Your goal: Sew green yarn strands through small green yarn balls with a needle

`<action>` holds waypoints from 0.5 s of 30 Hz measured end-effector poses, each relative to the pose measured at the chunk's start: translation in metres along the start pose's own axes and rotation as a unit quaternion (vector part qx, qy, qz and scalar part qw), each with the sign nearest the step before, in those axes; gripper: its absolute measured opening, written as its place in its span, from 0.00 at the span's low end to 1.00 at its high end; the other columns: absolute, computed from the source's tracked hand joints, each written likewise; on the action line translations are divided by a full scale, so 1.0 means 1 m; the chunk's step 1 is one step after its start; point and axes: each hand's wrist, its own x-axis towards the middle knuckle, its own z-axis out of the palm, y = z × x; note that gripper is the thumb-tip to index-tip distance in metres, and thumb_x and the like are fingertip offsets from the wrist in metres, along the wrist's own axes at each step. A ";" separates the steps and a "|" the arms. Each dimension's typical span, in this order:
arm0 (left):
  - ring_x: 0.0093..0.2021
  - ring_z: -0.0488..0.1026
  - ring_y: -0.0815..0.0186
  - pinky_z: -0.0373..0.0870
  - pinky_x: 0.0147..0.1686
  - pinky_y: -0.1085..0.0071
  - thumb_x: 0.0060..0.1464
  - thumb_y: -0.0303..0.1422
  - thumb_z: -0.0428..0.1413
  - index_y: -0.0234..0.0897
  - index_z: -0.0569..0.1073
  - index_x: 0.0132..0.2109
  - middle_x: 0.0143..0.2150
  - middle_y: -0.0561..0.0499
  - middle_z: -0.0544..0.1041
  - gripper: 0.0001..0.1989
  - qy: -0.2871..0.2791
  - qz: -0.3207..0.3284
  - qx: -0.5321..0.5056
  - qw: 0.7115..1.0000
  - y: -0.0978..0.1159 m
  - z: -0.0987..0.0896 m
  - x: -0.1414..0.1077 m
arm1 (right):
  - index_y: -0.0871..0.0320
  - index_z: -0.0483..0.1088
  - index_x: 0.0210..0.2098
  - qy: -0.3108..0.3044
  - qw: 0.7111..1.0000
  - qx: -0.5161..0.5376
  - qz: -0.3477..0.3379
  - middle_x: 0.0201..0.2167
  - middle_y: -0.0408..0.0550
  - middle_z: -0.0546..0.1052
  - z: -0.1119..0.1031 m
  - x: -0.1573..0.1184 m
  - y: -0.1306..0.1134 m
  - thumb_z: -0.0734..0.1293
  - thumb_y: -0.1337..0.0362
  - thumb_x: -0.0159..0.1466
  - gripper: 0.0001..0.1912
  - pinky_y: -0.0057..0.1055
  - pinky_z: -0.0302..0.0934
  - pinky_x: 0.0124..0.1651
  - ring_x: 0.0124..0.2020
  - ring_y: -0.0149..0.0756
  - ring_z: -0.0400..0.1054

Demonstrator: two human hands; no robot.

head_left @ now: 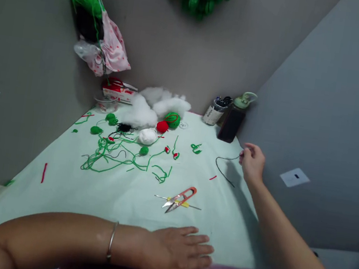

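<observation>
My right hand is raised at the right side of the table, its fingers pinched on one end of a dark thread that curves down onto the cloth. Flat at the table's front edge lies my left hand, palm down, fingers spread and holding nothing; a silver bangle is on that wrist. Just beyond it, thread snips with orange handles rest across a crochet hook with a yellow grip. A short red yarn piece lies left of the dark thread.
Tangled green yarn, yarn balls and white stuffing cover the back left. A bottle and pen cup stand at the back right. A pink bag hangs on the left.
</observation>
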 end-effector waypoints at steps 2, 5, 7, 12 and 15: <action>0.75 0.51 0.47 0.53 0.73 0.51 0.62 0.42 0.58 0.25 0.58 0.72 0.73 0.32 0.58 0.39 -0.001 -0.021 0.002 1.000 0.007 0.011 -0.003 | 0.59 0.64 0.57 0.008 0.997 0.072 0.010 0.26 0.40 0.69 0.005 -0.006 -0.033 0.59 0.55 0.65 0.24 0.27 0.57 0.24 0.20 0.30 0.61; 0.74 0.56 0.49 0.56 0.72 0.55 0.64 0.41 0.57 0.26 0.64 0.69 0.71 0.33 0.63 0.32 0.014 -0.008 -0.052 0.999 0.012 0.002 -0.006 | 0.56 0.57 0.65 -0.043 0.979 0.198 -0.026 0.28 0.39 0.74 0.011 -0.023 -0.088 0.66 0.57 0.62 0.33 0.26 0.58 0.24 0.20 0.28 0.61; 0.68 0.67 0.54 0.64 0.67 0.62 0.67 0.39 0.54 0.30 0.71 0.63 0.63 0.37 0.74 0.24 0.057 0.009 -0.123 0.991 0.011 -0.021 -0.009 | 0.55 0.61 0.61 -0.084 0.963 0.253 -0.038 0.27 0.38 0.75 0.012 -0.040 -0.122 0.68 0.57 0.61 0.30 0.25 0.57 0.24 0.20 0.27 0.61; 0.36 0.74 0.66 0.72 0.42 0.68 0.67 0.38 0.53 0.38 0.77 0.46 0.42 0.45 0.80 0.11 0.405 -0.206 -0.220 0.863 0.000 -0.106 -0.018 | 0.59 0.74 0.39 -0.278 0.896 0.345 -0.032 0.26 0.44 0.77 0.008 -0.085 -0.179 0.73 0.55 0.62 0.13 0.25 0.58 0.24 0.20 0.25 0.63; 0.32 0.70 0.69 0.68 0.32 0.73 0.51 0.35 0.68 0.43 0.72 0.58 0.45 0.48 0.78 0.27 0.430 -0.242 -0.315 0.811 -0.013 -0.143 -0.020 | 0.59 0.75 0.37 -0.364 0.848 0.385 -0.023 0.27 0.45 0.78 0.008 -0.101 -0.196 0.74 0.53 0.63 0.15 0.26 0.62 0.25 0.21 0.27 0.66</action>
